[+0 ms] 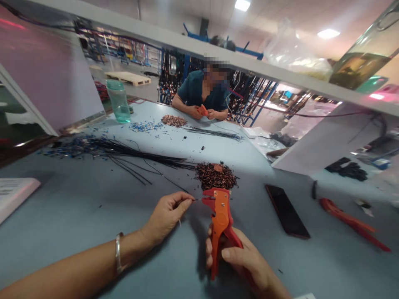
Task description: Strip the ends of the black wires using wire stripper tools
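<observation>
My right hand (241, 259) grips the handles of an orange wire stripper (220, 216), held upright with its jaws at the top. My left hand (166, 214) pinches a thin black wire (193, 200), whose end sits in the stripper's jaws. Just beyond the tool lies a heap of small dark stripped bits (216, 175). A bundle of long black wires (124, 151) stretches across the table to the left of that heap.
A black phone (286, 211) lies to the right, and a second red tool (352, 222) further right. A green bottle (119, 101) stands at the back left. Across the table a person (204, 93) holds an orange tool beside another heap (173, 120) and wires.
</observation>
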The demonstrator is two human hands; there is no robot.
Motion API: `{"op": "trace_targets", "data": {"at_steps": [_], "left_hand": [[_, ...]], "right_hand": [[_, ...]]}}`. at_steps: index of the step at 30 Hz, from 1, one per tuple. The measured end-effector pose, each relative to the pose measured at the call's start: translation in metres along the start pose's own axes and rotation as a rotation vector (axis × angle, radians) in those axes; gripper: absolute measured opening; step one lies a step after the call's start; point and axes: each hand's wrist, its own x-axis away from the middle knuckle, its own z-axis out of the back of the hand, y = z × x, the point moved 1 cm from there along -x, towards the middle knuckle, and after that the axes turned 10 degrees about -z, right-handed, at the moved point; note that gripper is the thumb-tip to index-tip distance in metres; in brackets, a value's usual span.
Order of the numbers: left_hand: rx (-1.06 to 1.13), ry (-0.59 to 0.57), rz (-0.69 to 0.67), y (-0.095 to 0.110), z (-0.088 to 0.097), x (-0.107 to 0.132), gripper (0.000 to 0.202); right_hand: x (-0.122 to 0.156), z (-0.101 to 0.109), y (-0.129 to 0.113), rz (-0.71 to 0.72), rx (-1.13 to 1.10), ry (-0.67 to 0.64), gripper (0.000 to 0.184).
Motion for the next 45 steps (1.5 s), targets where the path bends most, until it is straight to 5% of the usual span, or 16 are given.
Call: {"op": "trace_targets", "data": {"at_steps": [31,45], "left_hand": [[-0.015,0.022,0.047,-0.003,0.0,-0.001,0.028],[-0.056,-0.037,-0.042,-0.005,0.001,-0.001,0.019]], "right_hand": [[0.0,-0.001,-0.01,0.033,0.064,-0.01,0.048],[-0.005,0.005,-0.011,0.056,0.102,0.027,0.052]]}}
